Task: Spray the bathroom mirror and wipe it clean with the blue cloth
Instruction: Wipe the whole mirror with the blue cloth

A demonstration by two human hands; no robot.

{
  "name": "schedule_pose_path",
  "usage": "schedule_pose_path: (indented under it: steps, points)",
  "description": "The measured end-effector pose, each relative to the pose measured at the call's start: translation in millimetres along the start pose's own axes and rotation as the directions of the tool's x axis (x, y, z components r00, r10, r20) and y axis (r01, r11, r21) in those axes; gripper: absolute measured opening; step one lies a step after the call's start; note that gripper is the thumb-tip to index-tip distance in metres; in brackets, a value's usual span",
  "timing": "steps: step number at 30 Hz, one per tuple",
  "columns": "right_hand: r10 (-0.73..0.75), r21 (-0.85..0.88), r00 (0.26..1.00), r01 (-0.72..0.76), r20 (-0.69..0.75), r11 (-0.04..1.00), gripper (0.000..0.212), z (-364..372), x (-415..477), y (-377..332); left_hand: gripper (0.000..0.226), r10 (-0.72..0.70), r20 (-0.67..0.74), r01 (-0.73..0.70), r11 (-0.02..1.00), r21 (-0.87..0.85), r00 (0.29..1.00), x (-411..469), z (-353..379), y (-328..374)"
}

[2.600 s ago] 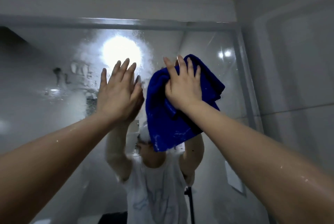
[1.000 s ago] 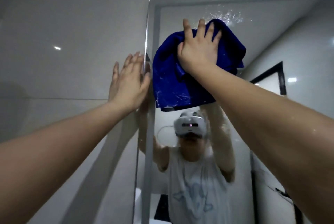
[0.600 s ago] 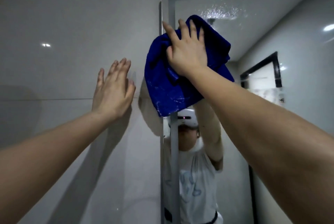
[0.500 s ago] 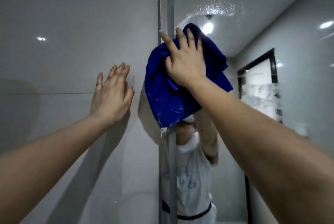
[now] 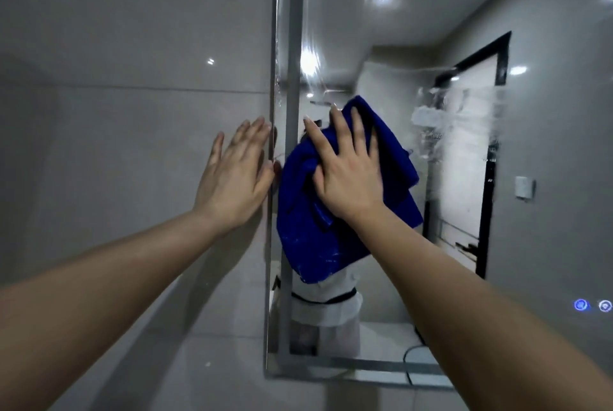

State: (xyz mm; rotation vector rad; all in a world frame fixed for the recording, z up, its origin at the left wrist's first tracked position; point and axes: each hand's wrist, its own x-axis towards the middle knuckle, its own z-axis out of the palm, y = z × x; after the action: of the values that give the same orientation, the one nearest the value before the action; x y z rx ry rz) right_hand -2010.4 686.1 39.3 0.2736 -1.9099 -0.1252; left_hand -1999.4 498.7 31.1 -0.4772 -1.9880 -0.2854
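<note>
The bathroom mirror (image 5: 464, 12) fills the right half of the head view, with its left frame strip running down the middle. My right hand (image 5: 348, 175) presses the blue cloth (image 5: 305, 238) flat against the glass beside that left edge, fingers spread and straight. The cloth hangs bunched below my palm. My left hand (image 5: 235, 171) rests flat on the grey wall tile just left of the mirror's edge. White spray foam (image 5: 431, 132) smears the glass to the right of the cloth. No spray bottle is in view.
Glossy grey wall tiles (image 5: 116, 145) cover the left side. Two lit blue touch icons (image 5: 592, 305) glow at the mirror's lower right. The mirror's bottom frame (image 5: 365, 367) runs low in view. Reflected in the glass are a dark door frame (image 5: 491, 151) and my torso.
My right hand has slid the cloth down the mirror's left edge from the top corner to mid-height. My left hand has come lower along the wall beside it.
</note>
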Motion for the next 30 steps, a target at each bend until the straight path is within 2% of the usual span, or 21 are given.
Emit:
schedule_pose_path:
  steps: [4,10,14,17,19,24,27,30]
  points:
    - [-0.042,-0.021,0.998,0.043,0.045,0.999,0.066,6.2,-16.4,8.5,0.056,0.037,0.057,-0.042,0.996,0.075,0.998,-11.3,-6.0,-0.6]
    - [-0.112,-0.073,0.986,0.121,0.12,0.99,0.067,-15.9,11.3,20.9,0.057,0.059,0.021,-0.062,0.985,0.162,0.998,24.6,-44.7,-2.0]
    - [0.049,-0.051,0.999,-0.048,0.016,0.998,0.063,-51.7,89.5,43.3,0.057,0.049,-0.053,-0.04,0.986,0.16,0.997,54.4,-65.2,1.0]
    - [0.212,0.043,0.974,-0.21,-0.078,0.977,0.06,-73.5,148.2,56.8,0.057,0.063,-0.088,-0.052,0.99,0.13,0.994,72.0,-67.3,10.4]
    - [0.254,0.068,0.96,-0.247,-0.12,0.967,0.059,-77.5,165.6,62.5,0.056,0.08,-0.104,-0.068,0.991,0.113,0.991,78.9,-65.2,15.9]
    - [0.198,0.043,0.958,-0.193,-0.208,0.98,0.06,-65.2,145.4,64.9,0.055,0.049,-0.087,-0.043,0.996,0.076,0.995,59.3,-38.4,7.7]
    - [0.134,0.02,0.974,-0.133,-0.183,0.991,0.061,-59.5,115.7,70.5,0.058,0.047,-0.035,-0.043,0.995,0.093,0.998,37.2,-15.8,6.8]
    - [0.076,-0.003,0.987,-0.077,-0.143,0.997,0.062,-50.9,80.7,74.2,0.06,0.017,-0.054,-0.014,0.999,0.05,0.998,23.0,1.4,19.8]
